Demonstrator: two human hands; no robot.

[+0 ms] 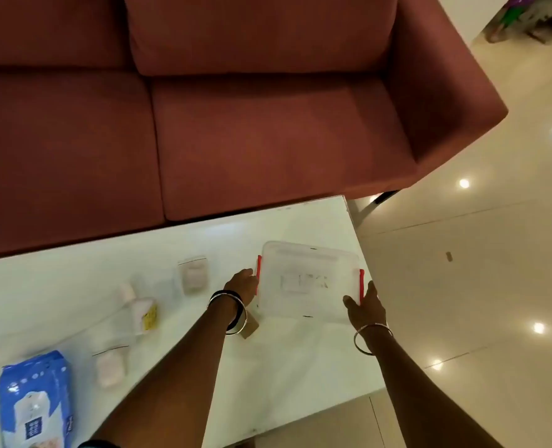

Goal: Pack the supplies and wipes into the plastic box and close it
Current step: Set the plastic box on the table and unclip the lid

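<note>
A clear plastic box (307, 281) with its lid on and red side clips sits near the right end of the white table (287, 367). My left hand (243, 284) grips its left side at the red clip. On the right, my right hand (365, 307) holds the other side, thumb on the lid by the red clip. A blue wipes pack (35, 400) lies at the table's near left. Small clear bags of white supplies (193, 274) (110, 367) and white rolls with a yellow label (142, 310) lie between the pack and the box.
A dark red sofa (235, 124) stands right behind the table. Glossy beige floor (478, 286) stretches to the right. People's legs (523, 17) show at the far top right. A small brown object (248, 328) lies under my left wrist.
</note>
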